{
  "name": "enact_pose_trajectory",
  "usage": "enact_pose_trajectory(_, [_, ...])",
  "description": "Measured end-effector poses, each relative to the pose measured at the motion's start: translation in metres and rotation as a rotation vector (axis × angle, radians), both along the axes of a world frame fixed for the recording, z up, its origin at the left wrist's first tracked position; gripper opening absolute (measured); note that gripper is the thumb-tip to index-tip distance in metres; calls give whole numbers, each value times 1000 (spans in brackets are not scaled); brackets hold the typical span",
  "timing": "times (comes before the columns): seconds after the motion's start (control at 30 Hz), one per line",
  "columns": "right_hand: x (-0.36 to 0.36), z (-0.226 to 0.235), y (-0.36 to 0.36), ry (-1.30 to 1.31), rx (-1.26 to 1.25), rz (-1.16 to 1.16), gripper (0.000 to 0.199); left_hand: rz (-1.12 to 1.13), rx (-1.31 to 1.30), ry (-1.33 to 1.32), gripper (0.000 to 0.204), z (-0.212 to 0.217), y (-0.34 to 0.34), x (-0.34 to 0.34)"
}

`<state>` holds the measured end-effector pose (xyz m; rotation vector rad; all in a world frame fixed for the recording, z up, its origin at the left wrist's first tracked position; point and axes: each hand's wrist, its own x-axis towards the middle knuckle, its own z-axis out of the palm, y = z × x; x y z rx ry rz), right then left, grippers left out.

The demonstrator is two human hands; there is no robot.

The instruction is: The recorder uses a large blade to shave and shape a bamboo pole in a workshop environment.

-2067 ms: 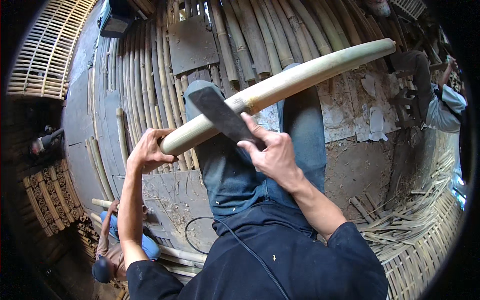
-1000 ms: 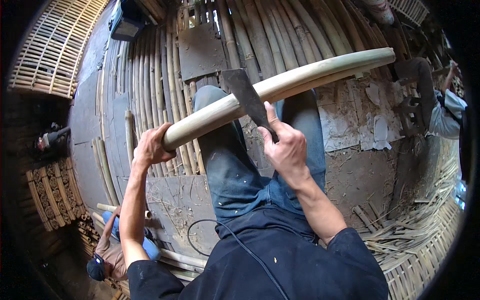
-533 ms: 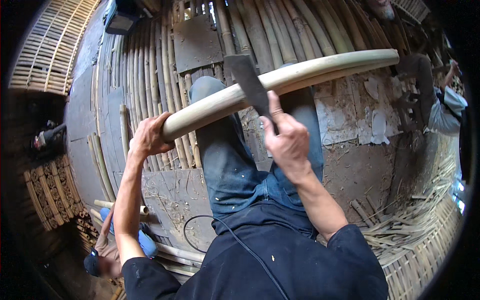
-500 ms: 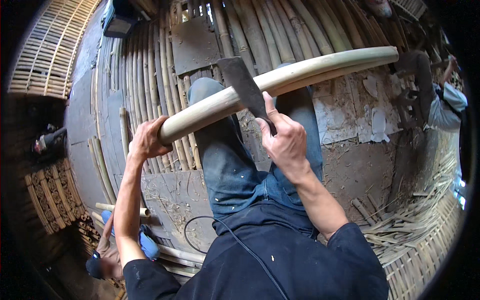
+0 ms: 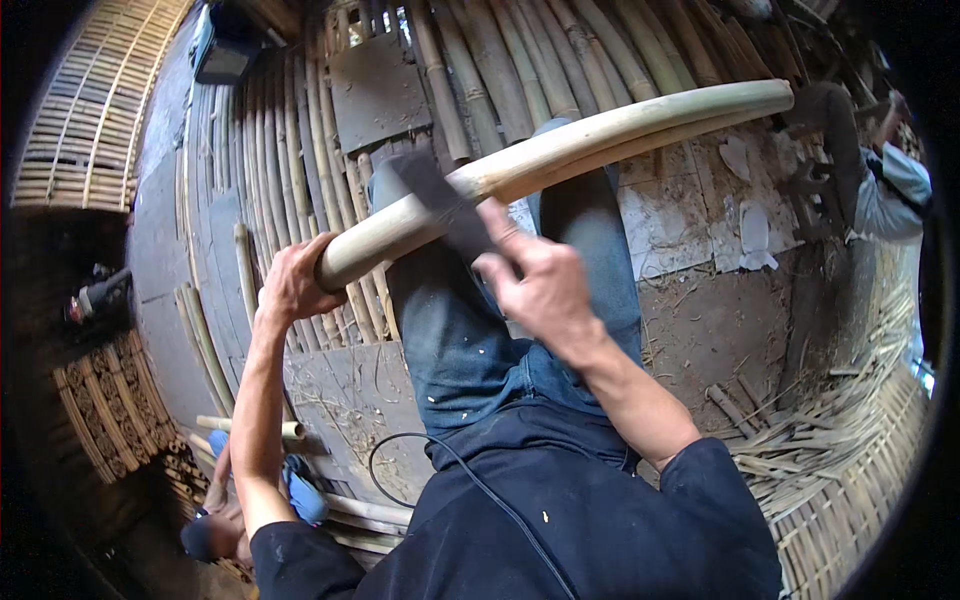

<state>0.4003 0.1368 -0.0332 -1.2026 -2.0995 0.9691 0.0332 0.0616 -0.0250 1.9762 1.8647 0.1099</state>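
Note:
A thick, pale bamboo pole (image 5: 590, 140) lies slantwise across my knees, its far end pointing up to the right. Around its near left end my left hand (image 5: 297, 280) is wrapped. My right hand (image 5: 540, 290), a little blurred, grips the handle of a broad, dark cleaver-like blade (image 5: 440, 200). The blade lies across the pole, between my left hand and the pole's middle. A long split or groove shows along the right half of the pole. The blade hides part of the pole's surface.
Bamboo poles (image 5: 480, 80) line the floor ahead. Split strips (image 5: 800, 450) are heaped at right beside a woven bamboo edge. Bundled sticks (image 5: 115, 400) lie at left. One person (image 5: 225, 520) is at lower left, another (image 5: 890, 190) at far right. A black cable (image 5: 480, 480) crosses my shirt.
My right hand and the blade have moved left along the pole, toward my left hand. My left hand keeps its hold on the pole's end.

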Motion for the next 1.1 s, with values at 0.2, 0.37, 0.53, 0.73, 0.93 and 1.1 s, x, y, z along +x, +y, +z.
enact_pose_trajectory(0.2, [22, -6, 23, 148, 27, -188, 73, -26, 29, -95, 70, -8, -2, -8])
enact_pose_trajectory(0.37, [66, 8, 70, -83, 88, -589, 68, 14, -66, -208, 68, 11, 9, -7])
enact_pose_trajectory(0.53, [2, 1, 9, 11, 113, -76, 72, 86, -196, -205, 75, 20, 21, 3])
enact_pose_trajectory(0.73, [-1, -1, 4, 84, 71, -35, 76, 133, -310, -304, 82, 6, 18, -11])
enact_pose_trajectory(0.93, [60, 18, 78, -152, 46, -626, 63, 71, -124, -247, 67, 14, 9, -8])
enact_pose_trajectory(1.1, [30, -1, 37, 66, 59, -315, 67, 66, -160, -207, 65, 14, 17, -3])
